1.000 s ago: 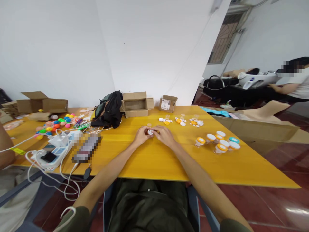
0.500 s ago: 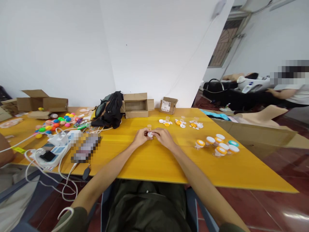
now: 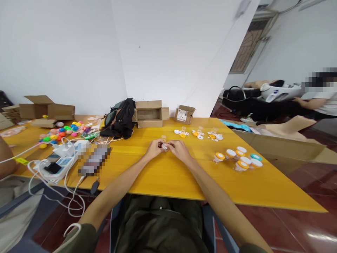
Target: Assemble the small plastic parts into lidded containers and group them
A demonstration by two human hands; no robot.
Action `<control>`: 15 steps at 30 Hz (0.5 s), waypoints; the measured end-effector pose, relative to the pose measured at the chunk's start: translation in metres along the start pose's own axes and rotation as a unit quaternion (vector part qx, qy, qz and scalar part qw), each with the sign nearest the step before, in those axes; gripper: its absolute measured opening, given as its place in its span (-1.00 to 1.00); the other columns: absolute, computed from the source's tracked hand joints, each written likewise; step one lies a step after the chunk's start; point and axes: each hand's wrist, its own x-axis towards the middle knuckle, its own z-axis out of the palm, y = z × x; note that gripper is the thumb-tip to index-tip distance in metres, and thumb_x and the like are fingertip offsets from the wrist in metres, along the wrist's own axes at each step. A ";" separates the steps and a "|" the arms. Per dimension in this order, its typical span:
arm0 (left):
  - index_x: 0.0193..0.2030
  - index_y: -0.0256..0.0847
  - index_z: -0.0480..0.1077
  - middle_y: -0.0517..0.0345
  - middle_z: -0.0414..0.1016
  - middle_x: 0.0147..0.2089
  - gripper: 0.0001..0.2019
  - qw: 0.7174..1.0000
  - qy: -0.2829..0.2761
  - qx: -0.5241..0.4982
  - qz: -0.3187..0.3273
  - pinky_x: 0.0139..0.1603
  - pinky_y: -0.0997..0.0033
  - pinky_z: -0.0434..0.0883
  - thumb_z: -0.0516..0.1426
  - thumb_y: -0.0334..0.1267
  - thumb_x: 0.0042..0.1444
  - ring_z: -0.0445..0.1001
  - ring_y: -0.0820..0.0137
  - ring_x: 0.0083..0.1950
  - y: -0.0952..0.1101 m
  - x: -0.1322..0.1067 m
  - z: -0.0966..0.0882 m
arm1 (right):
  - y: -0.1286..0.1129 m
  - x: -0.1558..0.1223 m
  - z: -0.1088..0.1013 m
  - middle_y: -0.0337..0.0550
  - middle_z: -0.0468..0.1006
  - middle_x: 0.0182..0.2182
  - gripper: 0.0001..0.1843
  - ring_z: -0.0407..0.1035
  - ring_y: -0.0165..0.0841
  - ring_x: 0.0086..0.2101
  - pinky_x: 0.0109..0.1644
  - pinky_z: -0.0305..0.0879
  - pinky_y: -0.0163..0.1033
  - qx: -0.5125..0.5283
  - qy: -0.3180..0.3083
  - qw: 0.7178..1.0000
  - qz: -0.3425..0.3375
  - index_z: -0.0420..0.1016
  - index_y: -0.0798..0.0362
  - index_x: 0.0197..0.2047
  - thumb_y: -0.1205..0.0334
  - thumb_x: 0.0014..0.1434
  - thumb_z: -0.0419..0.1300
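1. Left of the labelled cardboard carton [image 3: 185, 115] and nearer, one small, round white piece [image 3: 164, 146], pinched in the grip of left hand [image 3: 154, 149] and right hand [image 3: 179, 149]!
2. Same side: one clear cup [image 3: 163, 137].
3. Before the carton, three clusters of white-and-orange discs [image 3: 200, 137].
4. Rightward, far nearer: eight clear jars [image 3: 242, 163] on the smooth surface [image 3: 168, 175], four white-lidded, three orange, one teal!

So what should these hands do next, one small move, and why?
Perhaps steady the small white piece with the left hand and press it gently with the right hand: fingers of both meet around it, though its details are too small to see.
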 end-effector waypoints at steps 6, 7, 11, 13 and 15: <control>-0.44 -0.26 0.46 0.26 0.54 -0.49 -0.72 1.000 0.005 0.008 0.001 -0.35 0.49 0.41 0.39 -0.41 -0.37 0.48 0.46 -0.45 0.001 -0.001 0.000 | 0.002 0.001 0.002 -0.11 0.69 -0.39 -0.79 0.52 -0.29 -0.39 -0.32 0.27 -0.32 -0.039 0.008 0.999 -0.007 0.63 0.00 -0.32 0.27 0.22 0.15; -0.44 -0.26 0.46 0.26 0.53 -0.49 -0.72 1.000 0.006 0.009 0.003 -0.36 0.49 0.41 0.39 -0.41 -0.37 0.48 0.45 -0.45 0.001 -0.001 0.000 | 0.002 0.001 0.002 -0.10 0.69 -0.39 -0.79 0.52 -0.28 -0.39 -0.33 0.27 -0.32 -0.044 0.008 0.999 -0.006 0.64 0.00 -0.32 0.26 0.22 0.15; -0.43 -0.27 0.47 0.26 0.54 -0.48 -0.72 1.000 0.009 0.016 0.001 -0.36 0.51 0.40 0.39 -0.44 -0.36 0.49 0.45 -0.43 -0.002 0.000 -0.001 | 0.000 0.000 -0.001 -0.07 0.68 -0.37 -0.78 0.53 -0.26 -0.37 -0.32 0.28 -0.30 -0.065 -0.006 0.998 0.016 0.64 0.00 -0.30 0.23 0.23 0.14; -0.43 -0.27 0.47 0.26 0.54 -0.47 -0.72 1.000 0.009 0.015 -0.005 -0.35 0.51 0.40 0.38 -0.46 -0.36 0.49 0.45 -0.43 -0.003 0.000 -0.001 | -0.002 -0.001 -0.002 -0.05 0.68 -0.36 -0.78 0.53 -0.25 -0.36 -0.30 0.28 -0.30 -0.071 -0.010 0.997 0.022 0.64 0.00 -0.29 0.23 0.23 0.14; -0.43 -0.27 0.46 0.27 0.53 -0.48 -0.72 1.000 0.007 0.012 -0.008 -0.35 0.51 0.39 0.38 -0.46 -0.36 0.49 0.46 -0.43 -0.003 0.000 -0.001 | -0.003 -0.001 -0.003 -0.05 0.68 -0.35 -0.78 0.53 -0.25 -0.36 -0.30 0.27 -0.30 -0.075 -0.013 0.997 0.023 0.64 0.00 -0.29 0.24 0.23 0.14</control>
